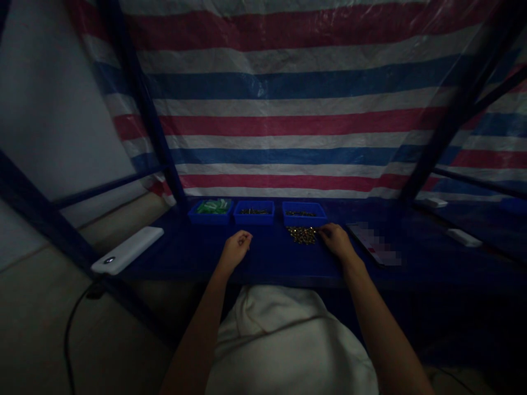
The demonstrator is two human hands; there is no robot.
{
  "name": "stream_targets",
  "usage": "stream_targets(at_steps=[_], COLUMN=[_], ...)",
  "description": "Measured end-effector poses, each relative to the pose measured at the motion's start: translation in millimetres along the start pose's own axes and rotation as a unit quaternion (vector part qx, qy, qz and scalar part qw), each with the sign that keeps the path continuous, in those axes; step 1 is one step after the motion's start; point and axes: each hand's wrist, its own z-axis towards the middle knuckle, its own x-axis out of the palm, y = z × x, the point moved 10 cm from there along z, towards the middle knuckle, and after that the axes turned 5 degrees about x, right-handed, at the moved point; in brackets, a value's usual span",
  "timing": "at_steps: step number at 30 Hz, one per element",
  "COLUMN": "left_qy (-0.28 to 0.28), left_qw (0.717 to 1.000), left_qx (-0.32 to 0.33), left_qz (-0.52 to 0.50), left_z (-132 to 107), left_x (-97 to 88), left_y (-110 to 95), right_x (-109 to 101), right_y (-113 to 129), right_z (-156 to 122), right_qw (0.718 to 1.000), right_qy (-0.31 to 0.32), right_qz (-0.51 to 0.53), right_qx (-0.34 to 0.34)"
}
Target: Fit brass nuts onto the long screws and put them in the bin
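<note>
A pile of small brass-coloured metal pieces [302, 235] lies on the blue tabletop [267, 263]; their exact kind is too small to tell. My right hand [335, 240] is at the pile's right edge, fingertips closed together and touching the pieces there. What they pinch, if anything, is hidden. To the left of the pile, my left hand [236, 247] is held apart from it, its fingers curled in and closed. Anything within them is too small to make out. Right behind the pile stands a blue tray [304, 220] with small dark metal parts inside.
Further left stand another blue tray [254, 219] of slim metal parts and a blue tray [209, 219] with green-and-white packets. A white power bank-like device [129, 249] lies at the left edge. A flat, partly blurred object [370, 244] lies right of my right hand. Blue posts [152, 109] flank a striped sheet.
</note>
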Motion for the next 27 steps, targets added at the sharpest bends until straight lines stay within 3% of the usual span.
stream_targets(at_steps=[18, 23, 27], left_qy=[-0.003, 0.007, 0.003], left_qw=[1.0, 1.0, 1.0], left_qx=[0.005, 0.001, -0.003], left_qz=[0.005, 0.003, 0.0], left_z=[0.1, -0.4, -0.8], left_x=[-1.2, 0.3, -0.7], left_y=[0.7, 1.1, -0.4], right_x=[-1.1, -30.6, -64.2], right_y=[-12.3, -1.8, 33.4], right_z=[0.8, -1.4, -7.8], right_qw=[0.998, 0.991, 0.978], right_qy=[-0.022, -0.097, -0.173], right_qz=[-0.012, 0.025, 0.116], right_qx=[0.054, 0.086, 0.033])
